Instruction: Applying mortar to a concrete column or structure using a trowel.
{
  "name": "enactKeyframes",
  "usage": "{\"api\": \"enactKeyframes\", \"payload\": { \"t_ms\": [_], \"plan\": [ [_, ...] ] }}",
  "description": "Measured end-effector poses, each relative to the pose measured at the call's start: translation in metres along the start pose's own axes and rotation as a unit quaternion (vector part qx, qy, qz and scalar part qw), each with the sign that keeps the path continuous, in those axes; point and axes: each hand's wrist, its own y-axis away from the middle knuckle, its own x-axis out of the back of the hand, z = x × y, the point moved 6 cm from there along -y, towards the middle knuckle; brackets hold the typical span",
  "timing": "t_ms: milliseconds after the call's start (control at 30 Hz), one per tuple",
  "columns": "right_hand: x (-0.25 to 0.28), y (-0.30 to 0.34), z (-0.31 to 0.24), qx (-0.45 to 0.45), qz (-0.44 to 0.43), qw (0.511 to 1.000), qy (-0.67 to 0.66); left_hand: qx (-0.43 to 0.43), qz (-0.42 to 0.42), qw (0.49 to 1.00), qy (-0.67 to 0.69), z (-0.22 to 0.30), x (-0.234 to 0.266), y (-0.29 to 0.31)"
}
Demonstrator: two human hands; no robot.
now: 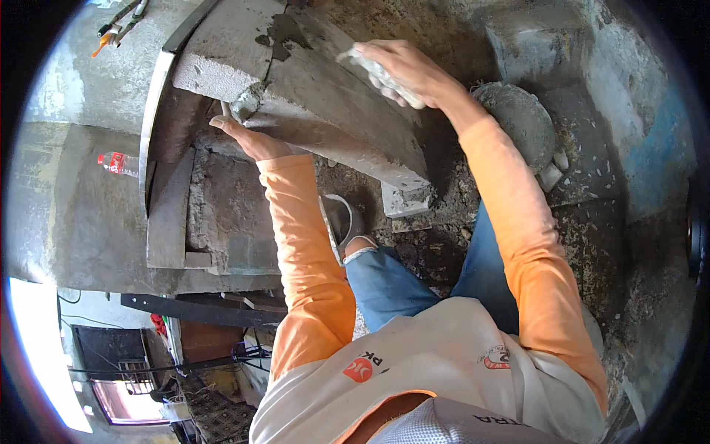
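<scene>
Right hand [405,68] found closed around a crumpled, pale grey wad [379,74], near the long, flat-faced grey concrete slab [325,92]; contact cannot be confirmed. Left hand [253,140] half open, thumb apart, holding nothing discernible, just beside a rough grey mortar lump [248,101] on the slab's edge

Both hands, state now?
Left hand: open, beside the grey slab; contact unclear.
Right hand: closed, holding a pale grey lump.
</scene>
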Motion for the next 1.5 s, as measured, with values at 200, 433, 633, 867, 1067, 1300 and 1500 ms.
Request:
{"api": "enactKeyframes", "payload": {
  "t_ms": [200,433,633,867,1067,1300,1500],
  "plan": [
    [-0.059,0.028,-0.009,0.034,-0.051,0.994,0.086,-0.011,0.021,1.0,-0.013,-0.01,0.024,-0.013],
    [0.004,0.051,-0.006,-0.003,-0.032,0.993,0.11,-0.041,-0.006,0.999,-0.016,-0.01,0.025,-0.021],
    [-0.046,0.034,-0.005,0.022,-0.053,0.994,0.094,0.019,-0.004,1.0,-0.01,-0.003,0.001,0.001],
    [-0.031,0.064,0.009,0.05,-0.075,0.992,-0.084,0.001,0.02,0.999,-0.04,-0.003,0.017,-0.008],
    [-0.047,0.024,0.001,0.004,-0.06,0.998,-0.028,0.006,0.002,1.0,-0.005,-0.002,-0.003,0.001],
    [-0.04,0.079,0.002,0.045,-0.11,0.993,0.02,-0.03,0.021,0.999,-0.017,-0.007,0.019,-0.012],
    [-0.029,0.036,-0.01,-0.001,-0.003,0.999,-0.055,-0.004,0.008,1.0,-0.02,0.002,-0.001,0.005]
  ]
}}
